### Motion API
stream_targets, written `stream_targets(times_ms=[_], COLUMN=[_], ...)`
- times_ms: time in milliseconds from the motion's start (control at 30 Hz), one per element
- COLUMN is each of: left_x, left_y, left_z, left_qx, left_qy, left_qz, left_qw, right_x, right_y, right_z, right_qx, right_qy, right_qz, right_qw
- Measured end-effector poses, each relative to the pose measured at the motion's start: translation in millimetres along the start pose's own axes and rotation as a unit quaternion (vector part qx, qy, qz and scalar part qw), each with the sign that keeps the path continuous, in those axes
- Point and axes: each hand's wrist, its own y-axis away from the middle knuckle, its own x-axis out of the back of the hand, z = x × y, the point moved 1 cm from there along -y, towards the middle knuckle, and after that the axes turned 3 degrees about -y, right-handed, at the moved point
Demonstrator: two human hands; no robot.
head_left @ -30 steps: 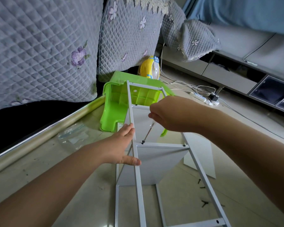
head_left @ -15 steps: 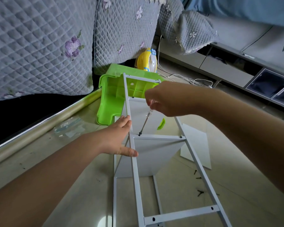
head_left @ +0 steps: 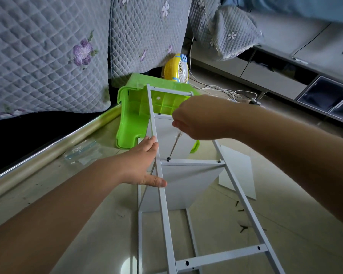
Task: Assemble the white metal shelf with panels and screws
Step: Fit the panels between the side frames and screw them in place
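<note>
The white metal shelf frame (head_left: 163,210) lies lengthwise on the floor, running away from me. A white panel (head_left: 186,184) hangs under its middle crossbar (head_left: 194,162). My left hand (head_left: 145,163) holds the frame's left rail, thumb over the rail and fingers behind it. My right hand (head_left: 198,117) grips the handle of a screwdriver (head_left: 173,146). The screwdriver's tip sits on a black screw (head_left: 168,159) at the left end of the crossbar. Another black screw (head_left: 219,161) sits at the crossbar's right end.
A green plastic stool (head_left: 133,115) lies on its side under the frame's far end. A yellow fan (head_left: 176,70) and white cables (head_left: 226,90) are behind it. Loose black screws (head_left: 243,227) and a spare white panel (head_left: 238,171) lie on the floor to the right. A quilted sofa (head_left: 48,56) borders the left.
The view has tilted down, so more of the frame's near crossbar shows. Both hands keep their hold; the screwdriver stays on the same screw.
</note>
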Motion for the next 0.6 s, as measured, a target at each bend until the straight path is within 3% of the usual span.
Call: stream_targets(times_ms=[133,300,467,600], left_x=[0.6,2.4,4.8,1.1], left_y=[0.0,1.3,2.0,0.4], left_z=[2.3,3.0,5.0,3.0], left_qx=[0.000,0.004,0.017,0.026], left_qy=[-0.008,-0.018,-0.101,-0.171], left_qz=[-0.003,-0.010,-0.033,-0.037], left_qw=[1.000,1.000,0.994,0.984], right_x=[-7.0,-0.4,5.5,0.6], right_y=[10.7,14.9,12.2,8.1], right_z=[-2.4,8.1,6.9,3.8], right_qx=[0.019,0.031,0.045,0.000], right_qy=[-0.061,-0.032,0.018,0.023], right_qz=[-0.010,-0.049,-0.026,0.002], right_qw=[0.998,0.998,0.998,1.000])
